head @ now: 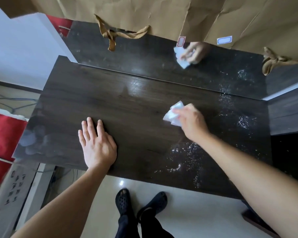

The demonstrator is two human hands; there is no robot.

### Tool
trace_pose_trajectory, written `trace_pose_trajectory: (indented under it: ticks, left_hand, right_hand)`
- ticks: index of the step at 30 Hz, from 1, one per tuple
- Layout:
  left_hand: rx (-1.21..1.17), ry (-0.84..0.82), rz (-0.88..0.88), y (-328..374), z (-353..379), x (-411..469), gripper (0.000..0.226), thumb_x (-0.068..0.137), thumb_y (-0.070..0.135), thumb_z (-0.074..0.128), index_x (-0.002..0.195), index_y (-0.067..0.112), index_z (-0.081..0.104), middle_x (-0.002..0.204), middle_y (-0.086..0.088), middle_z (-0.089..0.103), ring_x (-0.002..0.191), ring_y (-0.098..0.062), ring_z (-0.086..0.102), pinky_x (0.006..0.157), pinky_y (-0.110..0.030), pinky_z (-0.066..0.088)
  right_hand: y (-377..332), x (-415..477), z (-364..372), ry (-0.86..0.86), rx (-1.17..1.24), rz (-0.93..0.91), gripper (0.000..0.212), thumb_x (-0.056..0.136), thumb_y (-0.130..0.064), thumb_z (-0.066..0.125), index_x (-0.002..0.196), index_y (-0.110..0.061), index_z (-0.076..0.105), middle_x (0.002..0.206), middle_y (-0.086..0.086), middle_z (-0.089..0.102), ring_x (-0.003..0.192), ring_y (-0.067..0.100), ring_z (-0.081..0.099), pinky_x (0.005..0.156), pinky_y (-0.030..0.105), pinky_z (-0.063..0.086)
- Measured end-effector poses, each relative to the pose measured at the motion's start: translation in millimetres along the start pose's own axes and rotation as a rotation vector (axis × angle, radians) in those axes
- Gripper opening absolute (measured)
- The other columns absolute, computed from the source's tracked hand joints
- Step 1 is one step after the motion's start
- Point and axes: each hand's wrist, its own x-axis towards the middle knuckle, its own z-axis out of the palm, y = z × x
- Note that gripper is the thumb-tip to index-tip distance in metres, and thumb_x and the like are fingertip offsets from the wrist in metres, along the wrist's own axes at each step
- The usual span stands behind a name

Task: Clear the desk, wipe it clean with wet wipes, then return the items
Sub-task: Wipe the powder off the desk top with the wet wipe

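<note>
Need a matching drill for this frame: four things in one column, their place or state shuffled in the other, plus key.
Column A
1. left hand
2. right hand
3. white specks
4. black shoes

Column B
a. on the floor, at the near edge of the desk
b. flat on the desk, fingers straight
c. gripping a crumpled wet wipe
d. scattered over the desk's right part

Pairs: 1-b; 2-c; 3-d; 4-a
</note>
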Motion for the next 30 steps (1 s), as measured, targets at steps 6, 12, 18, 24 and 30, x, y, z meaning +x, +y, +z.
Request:
trace_pose_trajectory:
  ticks: [6, 12, 18, 24, 30]
  left_hand:
    - [-0.021, 0.004, 0.016, -1.3, 0.3, 0.2, 0.052, 0.09, 0.022, 0.032, 0.138, 0.004, 0.04, 0.152, -0.024, 0.025, 0.143, -0.039, 0.015, 0.117, -0.052, 0.01]
    - [-0.044, 0.0, 0.031, -2.8, -0.4, -0.1, 0.051, 0.091, 0.02, 0.033, 0.139, 0.003, 0.038, 0.153, -0.024, 0.022, 0.143, -0.039, 0.013, 0.117, -0.051, 0.008]
    - [-0.058, 0.001, 0.055, -4.7, 1.4, -1.7, 0.049, 0.093, 0.018, 0.038, 0.139, 0.003, 0.038, 0.153, -0.025, 0.023, 0.143, -0.04, 0.013, 0.118, -0.051, 0.008]
    - [-0.052, -0.049, 0.143, -12.3, -0.6, -15.0, 0.051, 0.096, 0.02, 0.037, 0.145, 0.006, 0.032, 0.156, -0.022, 0.015, 0.145, -0.037, 0.008, 0.119, -0.047, 0.006]
    - [-0.035, -0.053, 0.204, -18.9, -1.8, -28.4, 0.051, 0.096, 0.023, 0.034, 0.145, 0.008, 0.032, 0.156, -0.02, 0.017, 0.145, -0.035, 0.009, 0.119, -0.048, 0.008]
  right_hand:
    - [-63.6, -67.2, 59.8, -0.012, 0.017, -0.14, 0.042, 0.084, -0.001, 0.051, 0.118, -0.02, 0.065, 0.096, 0.004, 0.053, 0.088, 0.026, 0.051, 0.076, 0.032, 0.047]
    - [-77.5, -134.4, 53.0, -0.223, 0.012, -0.335, 0.039, 0.087, -0.005, 0.053, 0.118, -0.026, 0.064, 0.091, 0.002, 0.051, 0.083, 0.021, 0.049, 0.067, 0.032, 0.047]
    - [35.8, -64.2, -29.3, -0.012, -0.301, 0.119, 0.04, 0.088, -0.004, 0.054, 0.125, -0.019, 0.057, 0.127, 0.01, 0.048, 0.114, 0.032, 0.044, 0.09, 0.037, 0.042]
    - [11.3, -170.8, 1.7, -0.057, -0.169, 0.04, 0.047, 0.087, 0.011, 0.045, 0.133, 0.001, 0.046, 0.151, 0.016, 0.03, 0.142, 0.028, 0.024, 0.112, 0.035, 0.029]
    - [35.2, -239.8, 4.3, 0.104, -0.18, 0.142, 0.046, 0.092, 0.001, 0.041, 0.138, 0.004, 0.04, 0.152, 0.017, 0.027, 0.142, 0.026, 0.021, 0.111, 0.044, 0.027]
